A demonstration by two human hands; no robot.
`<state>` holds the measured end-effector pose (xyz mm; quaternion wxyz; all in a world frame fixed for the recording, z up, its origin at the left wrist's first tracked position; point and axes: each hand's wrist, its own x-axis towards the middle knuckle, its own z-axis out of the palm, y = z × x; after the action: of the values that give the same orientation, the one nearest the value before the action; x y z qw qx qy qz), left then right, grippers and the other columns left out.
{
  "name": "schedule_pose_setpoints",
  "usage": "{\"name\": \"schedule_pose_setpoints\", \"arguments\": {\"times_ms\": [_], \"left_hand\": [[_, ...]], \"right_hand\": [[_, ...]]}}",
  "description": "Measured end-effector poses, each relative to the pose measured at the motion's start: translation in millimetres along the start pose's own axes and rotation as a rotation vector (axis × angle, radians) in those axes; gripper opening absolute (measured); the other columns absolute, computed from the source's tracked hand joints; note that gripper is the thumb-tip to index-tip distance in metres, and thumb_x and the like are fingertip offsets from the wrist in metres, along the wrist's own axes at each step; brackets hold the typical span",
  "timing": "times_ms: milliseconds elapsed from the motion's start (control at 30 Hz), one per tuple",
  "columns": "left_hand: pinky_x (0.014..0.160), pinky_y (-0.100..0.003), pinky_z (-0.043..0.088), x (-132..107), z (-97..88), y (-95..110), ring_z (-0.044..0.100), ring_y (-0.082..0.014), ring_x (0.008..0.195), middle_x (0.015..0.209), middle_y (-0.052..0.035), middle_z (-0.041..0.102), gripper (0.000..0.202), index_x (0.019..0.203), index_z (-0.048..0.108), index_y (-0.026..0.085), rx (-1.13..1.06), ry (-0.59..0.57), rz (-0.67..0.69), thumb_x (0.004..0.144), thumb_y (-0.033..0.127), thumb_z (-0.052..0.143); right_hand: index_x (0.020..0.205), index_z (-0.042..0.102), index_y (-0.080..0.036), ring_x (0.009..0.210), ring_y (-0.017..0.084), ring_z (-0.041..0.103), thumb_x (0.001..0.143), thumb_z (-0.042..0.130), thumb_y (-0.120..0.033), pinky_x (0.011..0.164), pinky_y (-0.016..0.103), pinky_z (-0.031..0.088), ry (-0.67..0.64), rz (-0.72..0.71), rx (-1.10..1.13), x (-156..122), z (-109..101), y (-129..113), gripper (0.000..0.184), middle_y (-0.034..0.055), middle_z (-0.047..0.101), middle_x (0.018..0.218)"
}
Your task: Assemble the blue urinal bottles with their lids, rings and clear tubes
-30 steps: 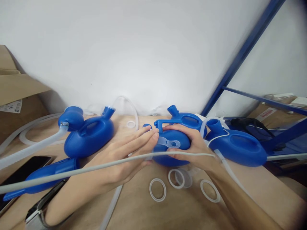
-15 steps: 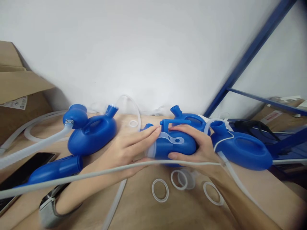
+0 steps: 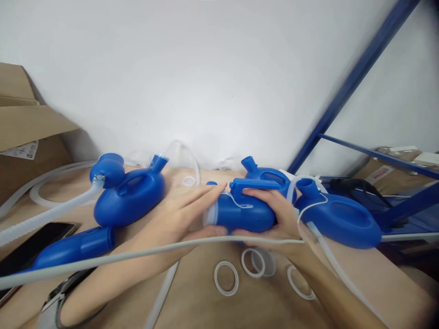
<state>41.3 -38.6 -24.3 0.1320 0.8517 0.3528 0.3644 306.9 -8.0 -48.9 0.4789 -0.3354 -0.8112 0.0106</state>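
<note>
A blue plastic jug (image 3: 245, 212) with a handle on top and a pale ring round its mouth lies on its side above the wooden table (image 3: 199, 297), held between both hands. My right hand (image 3: 279, 217) wraps its body from the right, fingers curled over and under it. My left hand (image 3: 185, 217) grips the mouth end, fingers stretched along the top and thumb beneath. A grey cable (image 3: 103, 258) runs across in front of my wrists.
More blue jugs lie at the left (image 3: 128, 194), behind (image 3: 265, 173) and at the right (image 3: 338, 214). Several white rings (image 3: 226, 278) sit near the front. A ribbed hose (image 3: 41, 214), a phone (image 3: 30, 249), a cardboard box (image 3: 20, 132) and a blue shelf frame (image 3: 356, 68) stand around.
The jug has turned in my hands, its mouth swinging left and slightly down. My left thumb has come under the mouth end. The white strap has slid along the top.
</note>
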Motion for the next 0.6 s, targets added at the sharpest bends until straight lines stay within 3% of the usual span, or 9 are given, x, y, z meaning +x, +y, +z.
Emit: {"name": "schedule_pose_setpoints", "arguments": {"times_ms": [167, 300, 500, 600], "left_hand": [[0.113, -0.043, 0.056, 2, 19.7, 5, 0.069, -0.0254, 0.129, 0.141, -0.0048, 0.072, 0.039, 0.145, 0.059, 0.031, -0.021, 0.108, -0.159, 0.109, 0.046, 0.055], [0.111, -0.046, 0.056, 3, 27.3, 8, 0.071, -0.0265, 0.123, 0.134, -0.0084, 0.075, 0.037, 0.135, 0.065, 0.025, -0.095, 0.234, -0.25, 0.112, 0.046, 0.046], [0.1, -0.042, 0.059, 3, 23.0, 12, 0.073, -0.0249, 0.114, 0.123, -0.005, 0.078, 0.035, 0.131, 0.068, 0.027, -0.164, 0.296, -0.264, 0.109, 0.049, 0.05], [0.094, -0.039, 0.061, 4, 23.1, 12, 0.075, -0.0235, 0.105, 0.117, -0.0034, 0.08, 0.03, 0.122, 0.072, 0.027, -0.188, 0.331, -0.27, 0.107, 0.047, 0.055]], "right_hand": [[0.139, 0.069, -0.033, 0.114, 0.033, 0.077, 0.076, 0.09, -0.056, 0.104, 0.049, 0.063, -0.142, -0.067, -0.003, -12, 23, 1, 0.071, 0.008, 0.078, 0.125], [0.141, 0.066, -0.032, 0.118, 0.035, 0.076, 0.072, 0.09, -0.057, 0.107, 0.053, 0.061, -0.157, 0.013, 0.043, -17, 37, -2, 0.078, 0.0087, 0.077, 0.128], [0.147, 0.06, -0.031, 0.121, 0.037, 0.074, 0.07, 0.093, -0.055, 0.107, 0.053, 0.062, -0.138, 0.045, 0.084, -15, 29, -1, 0.087, 0.0105, 0.075, 0.135], [0.14, 0.064, -0.03, 0.119, 0.036, 0.076, 0.07, 0.093, -0.058, 0.106, 0.052, 0.062, -0.128, 0.104, 0.139, -10, 27, -7, 0.081, 0.0098, 0.076, 0.131]]}}
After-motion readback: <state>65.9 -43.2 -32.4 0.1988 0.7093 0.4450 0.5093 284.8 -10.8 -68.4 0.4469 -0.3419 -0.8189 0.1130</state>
